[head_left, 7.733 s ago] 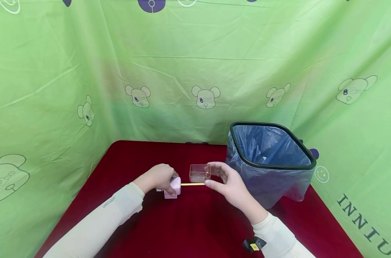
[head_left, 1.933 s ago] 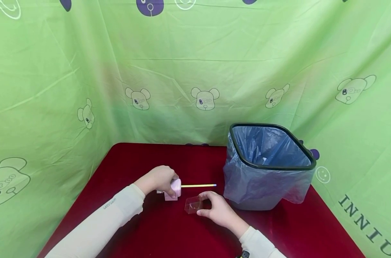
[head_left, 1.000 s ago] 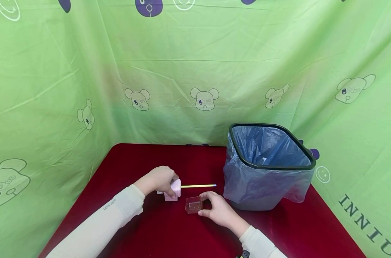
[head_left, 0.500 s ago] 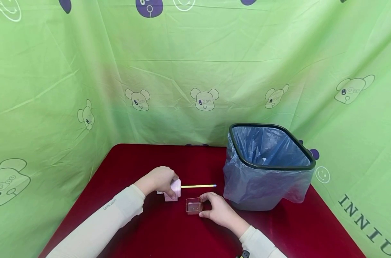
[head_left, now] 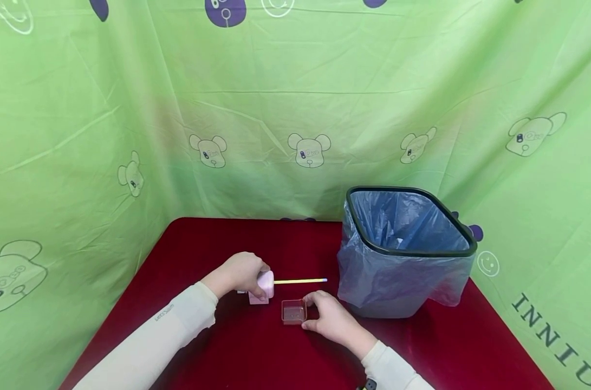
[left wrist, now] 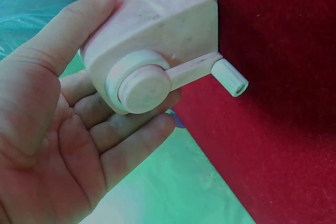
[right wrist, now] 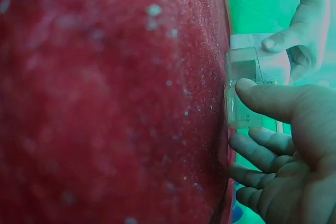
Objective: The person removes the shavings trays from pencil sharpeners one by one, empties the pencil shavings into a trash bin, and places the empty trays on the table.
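Observation:
My left hand (head_left: 243, 275) grips a pink crank pencil sharpener (left wrist: 157, 22) on the table, thumb on one side and fingers on the other. Its crank handle (left wrist: 231, 77) shows in the left wrist view. A yellow pencil (head_left: 300, 281) sticks out of the sharpener toward the right, its tip inside hidden. In front of it stands a small clear shavings tray (head_left: 293, 313), open side up. My right hand (head_left: 331, 319) holds the tray's right end between thumb and fingers; in the right wrist view the thumb (right wrist: 252, 90) lies against the clear wall.
A bin (head_left: 388, 303) lined with a bluish plastic bag stands at the right, its black rim (head_left: 412, 252) up and a whitish scrap inside. Dark red cloth (head_left: 256, 357) covers the table. Green printed curtains (head_left: 256, 97) enclose the back and sides.
Earlier the right hand held the tray higher, beside the pencil. It has come down toward me, and the tray has turned from tilted to level. The left hand has stayed on the sharpener.

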`<state>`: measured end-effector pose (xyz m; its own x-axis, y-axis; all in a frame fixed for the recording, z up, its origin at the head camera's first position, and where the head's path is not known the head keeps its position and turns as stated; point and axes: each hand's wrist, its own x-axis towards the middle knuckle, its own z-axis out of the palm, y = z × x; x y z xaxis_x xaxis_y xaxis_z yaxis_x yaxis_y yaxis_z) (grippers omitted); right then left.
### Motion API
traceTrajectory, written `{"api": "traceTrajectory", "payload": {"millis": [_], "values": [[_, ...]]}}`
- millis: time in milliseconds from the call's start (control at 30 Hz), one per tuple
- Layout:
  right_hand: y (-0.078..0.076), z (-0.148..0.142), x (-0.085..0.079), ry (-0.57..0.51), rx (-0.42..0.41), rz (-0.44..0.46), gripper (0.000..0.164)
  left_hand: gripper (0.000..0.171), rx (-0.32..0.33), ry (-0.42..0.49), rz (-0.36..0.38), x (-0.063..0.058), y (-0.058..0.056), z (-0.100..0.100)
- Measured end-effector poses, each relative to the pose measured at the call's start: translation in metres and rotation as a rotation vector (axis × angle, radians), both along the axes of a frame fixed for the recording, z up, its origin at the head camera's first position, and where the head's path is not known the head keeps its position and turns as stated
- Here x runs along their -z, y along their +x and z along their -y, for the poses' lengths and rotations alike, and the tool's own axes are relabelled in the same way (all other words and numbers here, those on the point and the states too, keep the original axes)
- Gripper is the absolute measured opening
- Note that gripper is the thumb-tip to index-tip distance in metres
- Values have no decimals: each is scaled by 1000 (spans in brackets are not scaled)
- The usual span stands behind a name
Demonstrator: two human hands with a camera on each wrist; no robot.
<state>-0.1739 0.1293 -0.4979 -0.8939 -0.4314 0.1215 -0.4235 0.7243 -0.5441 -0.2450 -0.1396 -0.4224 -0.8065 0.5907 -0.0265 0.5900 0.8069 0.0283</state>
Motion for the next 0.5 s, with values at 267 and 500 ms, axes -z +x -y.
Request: {"api": "traceTrajectory", "payload": {"millis": [267, 500], "values": [[4, -1, -2, 10, -6, -29, 42, 44, -18, 20, 0, 4, 2, 0], [6, 0, -6, 73, -5, -73, 42, 44, -24, 10, -30, 6, 1, 1]]}}
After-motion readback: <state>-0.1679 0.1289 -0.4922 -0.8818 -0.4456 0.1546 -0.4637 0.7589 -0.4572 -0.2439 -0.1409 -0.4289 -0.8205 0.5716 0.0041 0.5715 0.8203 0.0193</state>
